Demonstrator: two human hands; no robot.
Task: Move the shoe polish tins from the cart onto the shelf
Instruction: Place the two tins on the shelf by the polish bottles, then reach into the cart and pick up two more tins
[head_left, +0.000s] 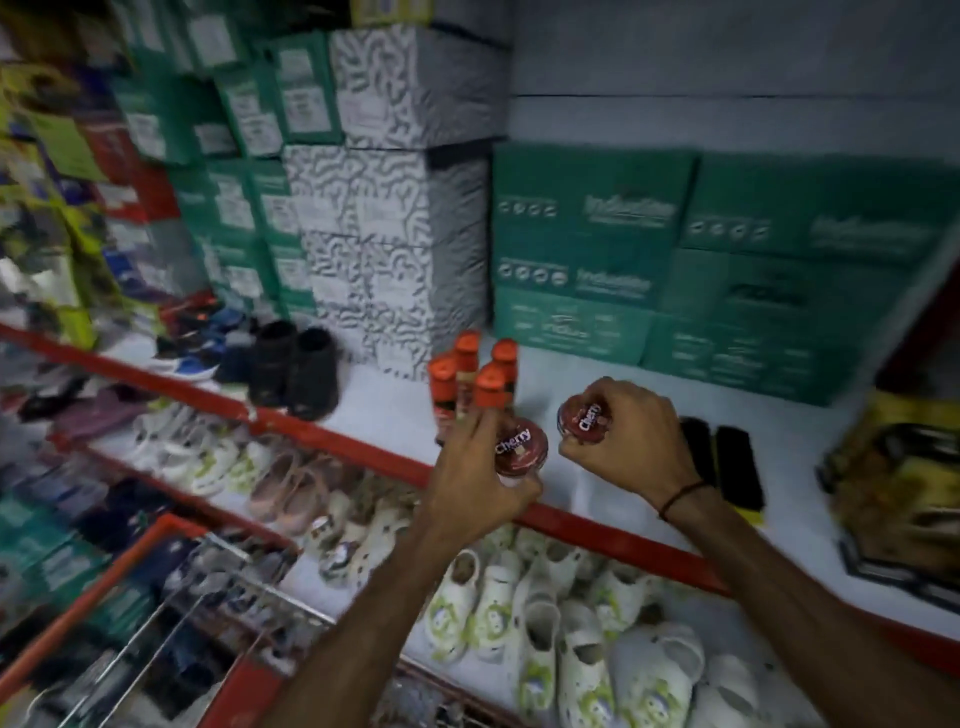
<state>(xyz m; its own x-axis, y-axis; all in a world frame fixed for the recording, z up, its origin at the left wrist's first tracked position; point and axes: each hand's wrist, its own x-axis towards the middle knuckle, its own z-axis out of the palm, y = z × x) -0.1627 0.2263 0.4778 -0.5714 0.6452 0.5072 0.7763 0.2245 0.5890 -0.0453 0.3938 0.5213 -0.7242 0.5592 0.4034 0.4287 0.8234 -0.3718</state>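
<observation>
My left hand (475, 483) grips a red shoe polish tin (522, 447) with white "Cherry" lettering, held over the red front edge of the shelf (363, 452). My right hand (631, 441) holds a second red tin (584, 418), tilted, just above the white shelf surface (395, 410). The two tins are a short gap apart. The red-framed wire cart (156, 587) sits at the lower left, below my left forearm; its contents are blurred.
Orange-capped bottles (475, 379) stand on the shelf right behind my left hand. Two black brushes (727, 462) lie right of my right wrist. Black shoes (296, 369), green boxes (597, 249) and patterned boxes (395, 208) fill the back. White clogs (545, 623) crowd the lower shelf.
</observation>
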